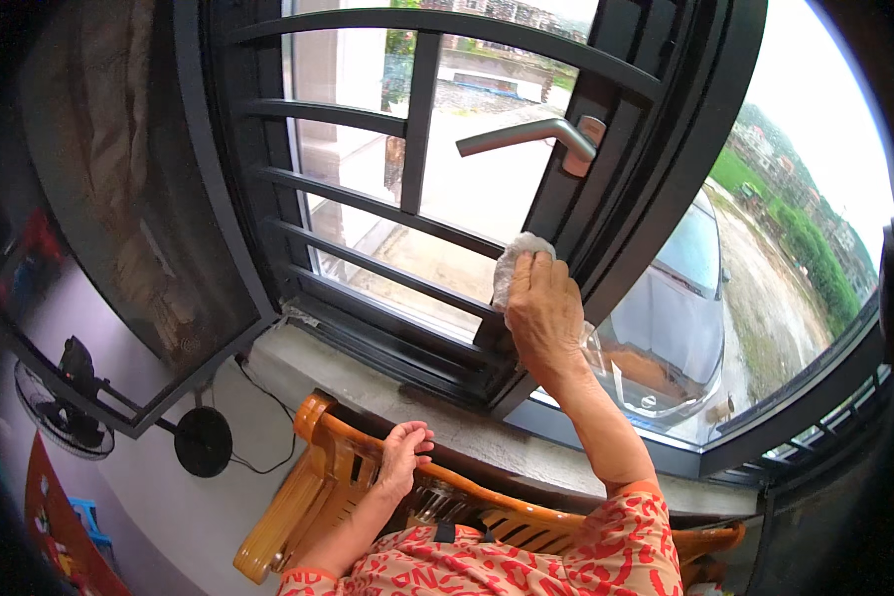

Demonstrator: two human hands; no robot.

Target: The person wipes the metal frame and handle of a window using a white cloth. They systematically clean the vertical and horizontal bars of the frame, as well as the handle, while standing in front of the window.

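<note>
My right hand (pixel 546 313) is closed on a crumpled white cloth (pixel 512 268). It presses the cloth against the dark window frame (pixel 566 238), beside the ends of the lower bars and below the silver handle (pixel 536 139). By the top rail of the wooden bench (pixel 348 429), my left hand (pixel 404 457) is held with its fingers loosely bent and a little apart, nothing visible in it. Whether it touches the rail, I cannot tell.
Dark horizontal bars (pixel 368 194) cross the window opening. An opened screen panel (pixel 129 228) stands at the left, near a black fan (pixel 70 397) on the floor. Below the window runs a rough grey sill (pixel 417 407). Outside, a dark car (pixel 666 318) is parked.
</note>
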